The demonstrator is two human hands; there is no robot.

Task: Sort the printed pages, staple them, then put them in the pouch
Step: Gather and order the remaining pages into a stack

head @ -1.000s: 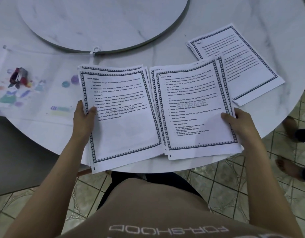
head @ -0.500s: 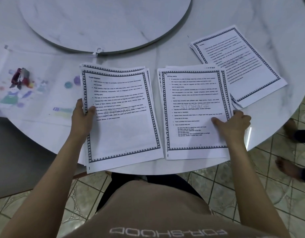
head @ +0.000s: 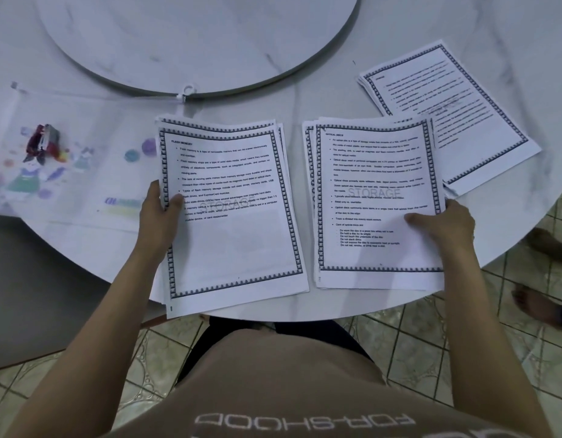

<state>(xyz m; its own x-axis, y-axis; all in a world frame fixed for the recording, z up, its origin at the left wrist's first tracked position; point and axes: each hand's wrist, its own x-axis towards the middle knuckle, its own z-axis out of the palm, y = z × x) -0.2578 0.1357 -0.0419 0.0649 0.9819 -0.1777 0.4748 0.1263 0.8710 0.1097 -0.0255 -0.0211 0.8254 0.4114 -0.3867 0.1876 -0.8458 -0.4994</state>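
Left hand [head: 159, 213] pinches the flash-memory stack [head: 235, 245]; right hand [head: 447, 227] pinches the optical-discs stack [head: 374, 172], both black-bordered, watermarked STORAGE.

Three bordered page stacks [head: 377, 200], stapler [head: 42, 143] on clear pouch [head: 96, 121]

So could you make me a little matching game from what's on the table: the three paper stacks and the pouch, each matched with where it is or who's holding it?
Things
1. Flash Memory stack
2. Optical Discs stack
3. third stack
4. pouch

Places or states
A. lies at the far right of the table, no hand on it
B. gripped at its edge by the left hand
C. lies flat at the left of the table
D. gripped at its edge by the right hand

Pairs: 1-B, 2-D, 3-A, 4-C
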